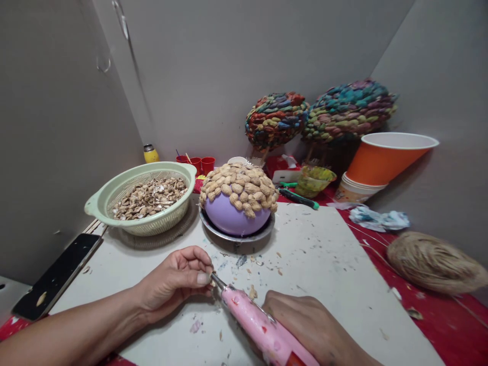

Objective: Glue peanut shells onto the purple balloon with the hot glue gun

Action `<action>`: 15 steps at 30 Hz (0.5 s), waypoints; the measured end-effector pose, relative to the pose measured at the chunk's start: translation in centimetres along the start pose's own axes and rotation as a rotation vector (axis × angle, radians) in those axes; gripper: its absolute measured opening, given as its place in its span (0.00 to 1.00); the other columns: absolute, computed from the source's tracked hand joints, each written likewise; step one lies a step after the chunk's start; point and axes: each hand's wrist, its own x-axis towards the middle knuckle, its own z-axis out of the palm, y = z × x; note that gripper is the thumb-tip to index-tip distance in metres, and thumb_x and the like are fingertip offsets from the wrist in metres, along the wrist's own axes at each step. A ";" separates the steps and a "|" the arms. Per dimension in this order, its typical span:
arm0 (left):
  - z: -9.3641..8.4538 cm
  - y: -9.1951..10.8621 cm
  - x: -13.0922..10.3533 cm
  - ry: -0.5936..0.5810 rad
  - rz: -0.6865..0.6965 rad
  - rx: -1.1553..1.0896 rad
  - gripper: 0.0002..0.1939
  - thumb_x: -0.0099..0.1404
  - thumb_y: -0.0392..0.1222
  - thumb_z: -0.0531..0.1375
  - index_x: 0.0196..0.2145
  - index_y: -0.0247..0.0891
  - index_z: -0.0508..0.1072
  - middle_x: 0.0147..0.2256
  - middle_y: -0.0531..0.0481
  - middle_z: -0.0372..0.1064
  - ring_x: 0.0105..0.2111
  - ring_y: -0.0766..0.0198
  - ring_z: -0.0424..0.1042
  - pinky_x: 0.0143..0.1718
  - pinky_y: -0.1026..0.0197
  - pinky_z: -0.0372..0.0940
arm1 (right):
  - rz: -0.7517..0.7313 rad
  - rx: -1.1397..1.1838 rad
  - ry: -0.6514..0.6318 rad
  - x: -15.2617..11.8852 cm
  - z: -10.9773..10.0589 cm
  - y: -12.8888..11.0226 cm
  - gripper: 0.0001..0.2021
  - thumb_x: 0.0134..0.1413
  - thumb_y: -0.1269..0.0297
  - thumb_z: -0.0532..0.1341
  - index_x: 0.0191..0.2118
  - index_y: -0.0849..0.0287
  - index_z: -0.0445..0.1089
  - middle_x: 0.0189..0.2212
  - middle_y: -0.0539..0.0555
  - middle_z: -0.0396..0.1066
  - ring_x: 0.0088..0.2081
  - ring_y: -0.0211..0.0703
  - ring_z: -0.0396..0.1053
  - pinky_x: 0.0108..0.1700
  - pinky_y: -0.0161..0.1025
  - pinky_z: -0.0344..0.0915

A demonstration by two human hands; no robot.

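Glue gun (263, 323) nearest. Left to right: phone (61, 272); colander (95, 206) of shells (150, 198); left hand (179, 279), fingers pinching shell bit (212, 281) at nozzle (218, 281); balloon (236, 216), peanuts (244, 183) on top, in dish (263, 235) on bench (316, 249); right hand (305, 315), fingers wrapped round gun; yarn (434, 262).

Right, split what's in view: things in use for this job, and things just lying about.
Apparently in use:
pink glue gun, in the right hand, nozzle by the left hand
purple ball partly covered in peanut shells
metal bowl under it
green colander of shells

Probably just lying about:
black phone
brown yarn bundle
orange cup
crumpled cloth
yellow bottle
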 end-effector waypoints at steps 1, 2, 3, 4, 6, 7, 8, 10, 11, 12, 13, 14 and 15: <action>0.0 0.0 0.0 0.002 0.001 -0.001 0.11 0.50 0.31 0.69 0.32 0.33 0.73 0.27 0.50 0.72 0.26 0.69 0.70 0.32 0.66 0.65 | 0.012 -0.018 -0.003 0.1 0.0 -0.1 0.16 0.65 0.64 0.44 0.24 0.55 0.55 0.19 0.47 0.55 0.19 0.37 0.52 0.21 0.38 0.44; 0.0 0.0 0.0 0.004 0.001 0.000 0.11 0.50 0.31 0.69 0.32 0.33 0.73 0.27 0.50 0.72 0.26 0.69 0.70 0.32 0.66 0.65 | 0.023 -0.031 -0.008 0.1 -0.1 -0.1 0.16 0.65 0.65 0.44 0.24 0.55 0.55 0.19 0.47 0.54 0.19 0.37 0.51 0.21 0.38 0.44; 0.0 0.1 0.0 0.005 0.001 0.000 0.11 0.50 0.31 0.70 0.32 0.33 0.73 0.27 0.50 0.72 0.26 0.69 0.70 0.32 0.66 0.65 | 0.030 -0.035 -0.012 0.1 -0.1 -0.2 0.16 0.65 0.65 0.43 0.24 0.55 0.55 0.19 0.47 0.54 0.19 0.37 0.51 0.21 0.38 0.44; 0.0 0.1 0.0 0.005 -0.001 0.002 0.11 0.50 0.31 0.70 0.32 0.33 0.73 0.27 0.49 0.72 0.26 0.69 0.70 0.32 0.66 0.65 | 0.033 -0.031 -0.019 0.1 -0.1 -0.1 0.16 0.65 0.65 0.43 0.24 0.55 0.55 0.19 0.47 0.54 0.19 0.37 0.51 0.21 0.38 0.44; 0.0 0.0 0.0 0.004 -0.006 0.007 0.12 0.50 0.31 0.70 0.32 0.33 0.73 0.28 0.49 0.72 0.26 0.68 0.71 0.33 0.65 0.65 | 0.032 -0.011 -0.034 0.1 -0.1 0.0 0.15 0.64 0.65 0.44 0.24 0.55 0.55 0.19 0.47 0.55 0.19 0.37 0.52 0.21 0.37 0.45; 0.0 0.0 0.0 0.002 -0.006 0.009 0.12 0.50 0.32 0.70 0.33 0.33 0.73 0.28 0.49 0.73 0.27 0.68 0.71 0.33 0.64 0.65 | 0.030 -0.005 -0.037 0.1 -0.1 0.0 0.15 0.64 0.65 0.44 0.25 0.55 0.55 0.19 0.47 0.55 0.19 0.37 0.52 0.21 0.37 0.45; 0.0 0.0 0.0 0.003 -0.006 0.011 0.12 0.51 0.32 0.69 0.33 0.33 0.73 0.29 0.49 0.73 0.27 0.68 0.71 0.34 0.64 0.65 | 0.030 -0.006 -0.039 0.0 -0.1 0.1 0.14 0.63 0.66 0.45 0.25 0.55 0.55 0.19 0.47 0.55 0.19 0.37 0.52 0.21 0.37 0.45; -0.1 -0.1 0.0 0.005 -0.003 0.013 0.12 0.51 0.32 0.69 0.33 0.33 0.73 0.29 0.49 0.73 0.27 0.67 0.71 0.34 0.63 0.65 | 0.028 -0.013 -0.036 0.0 -0.2 0.1 0.13 0.62 0.66 0.45 0.25 0.55 0.54 0.19 0.47 0.55 0.19 0.37 0.52 0.20 0.37 0.45; -0.1 -0.1 0.0 0.006 -0.002 0.013 0.12 0.50 0.32 0.70 0.33 0.33 0.73 0.29 0.49 0.73 0.27 0.67 0.71 0.34 0.63 0.66 | 0.027 -0.017 -0.037 0.0 -0.2 0.1 0.13 0.62 0.66 0.46 0.25 0.55 0.54 0.19 0.47 0.55 0.18 0.37 0.52 0.20 0.37 0.45; 0.0 -0.1 0.0 0.007 0.000 0.011 0.12 0.50 0.32 0.70 0.33 0.33 0.73 0.29 0.49 0.73 0.27 0.67 0.71 0.34 0.63 0.66 | 0.029 -0.027 -0.039 0.0 -0.3 0.1 0.12 0.61 0.66 0.46 0.25 0.55 0.54 0.19 0.47 0.55 0.18 0.37 0.52 0.20 0.38 0.45; 0.0 -0.1 0.0 0.008 0.001 0.008 0.12 0.50 0.32 0.70 0.33 0.33 0.73 0.29 0.49 0.72 0.27 0.67 0.71 0.34 0.63 0.66 | 0.025 -0.035 -0.045 0.0 -0.3 0.1 0.12 0.60 0.67 0.46 0.25 0.54 0.53 0.19 0.47 0.55 0.18 0.37 0.52 0.20 0.38 0.45; 0.0 -0.1 0.0 0.006 0.000 0.007 0.12 0.50 0.32 0.69 0.33 0.33 0.73 0.28 0.49 0.72 0.27 0.67 0.71 0.34 0.63 0.66 | 0.021 -0.041 -0.052 -0.1 -0.4 0.1 0.11 0.59 0.67 0.46 0.25 0.54 0.53 0.19 0.47 0.55 0.18 0.37 0.52 0.20 0.38 0.45; 0.0 -0.1 0.0 0.005 -0.001 0.005 0.12 0.51 0.32 0.69 0.33 0.33 0.73 0.28 0.49 0.72 0.27 0.67 0.71 0.34 0.63 0.66 | 0.019 -0.046 -0.058 -0.1 -0.4 0.1 0.11 0.58 0.67 0.47 0.24 0.54 0.52 0.19 0.47 0.54 0.18 0.37 0.52 0.20 0.38 0.45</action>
